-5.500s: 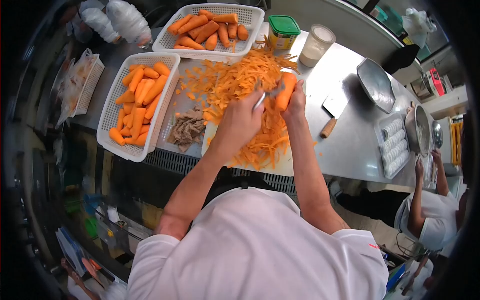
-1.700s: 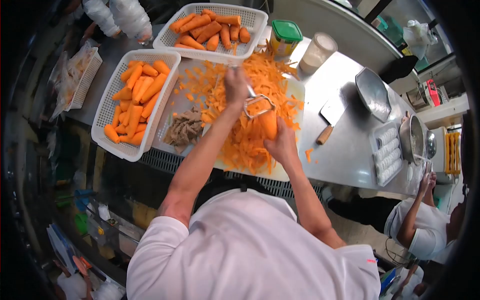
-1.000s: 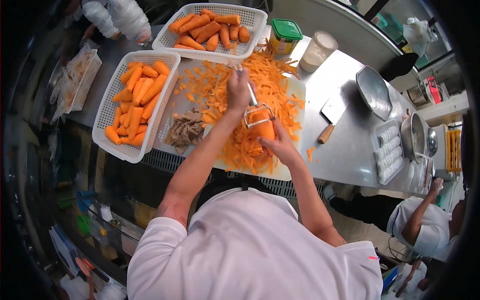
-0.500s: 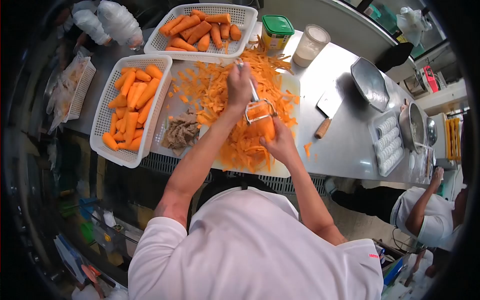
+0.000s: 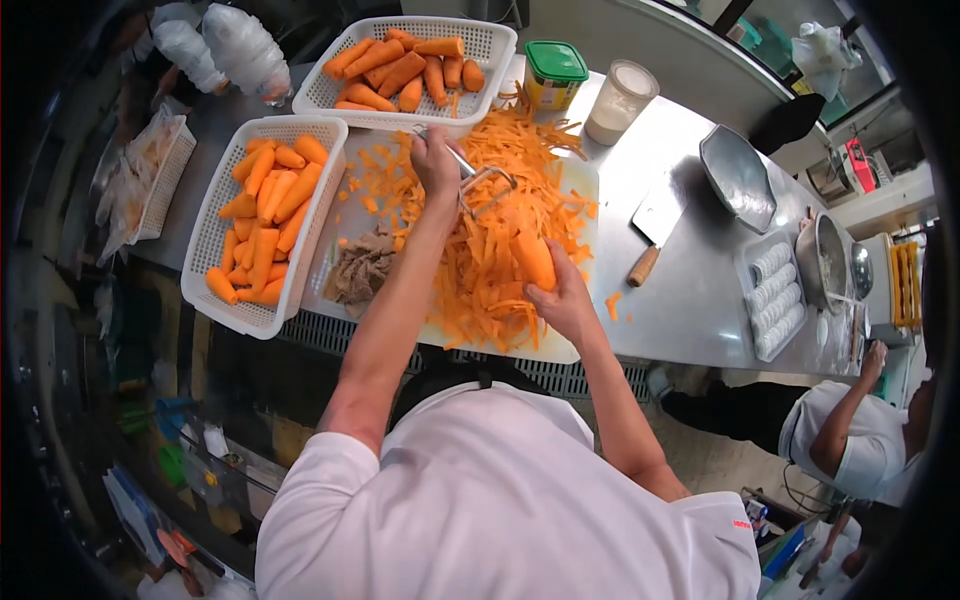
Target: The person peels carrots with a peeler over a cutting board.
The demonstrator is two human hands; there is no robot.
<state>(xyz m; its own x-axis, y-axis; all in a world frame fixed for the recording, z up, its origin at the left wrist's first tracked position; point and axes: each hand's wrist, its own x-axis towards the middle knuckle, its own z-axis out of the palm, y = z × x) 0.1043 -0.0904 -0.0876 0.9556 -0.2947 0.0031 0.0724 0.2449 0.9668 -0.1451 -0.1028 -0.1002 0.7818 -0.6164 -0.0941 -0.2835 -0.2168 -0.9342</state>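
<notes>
My left hand (image 5: 437, 163) is closed around the handle of a metal peeler (image 5: 488, 190), whose wide head hangs over the shavings, apart from the carrot. In my right hand (image 5: 565, 295) is an orange carrot (image 5: 533, 258), gripped at its lower end, with its upper end pointing up and left. A large heap of carrot shavings (image 5: 485, 265) covers most of a white cutting board (image 5: 580, 185). Left of the board lies a crumpled brown cloth (image 5: 360, 270). Carrots fill a white basket (image 5: 325, 225) at the left and lie in another basket (image 5: 497, 50) behind.
A cleaver (image 5: 645, 266) lies right of the board. Behind stand a green-lidded tub (image 5: 555, 75) and a clear container (image 5: 620, 103). Further right are a metal tray (image 5: 738, 178), a tray of white rolls (image 5: 775, 300), a metal bowl (image 5: 822, 260) and a co-worker (image 5: 850, 430).
My left hand and the peeler have moved left and away from the carrot, which the peeler head covered half a second ago. My right hand still holds the carrot.
</notes>
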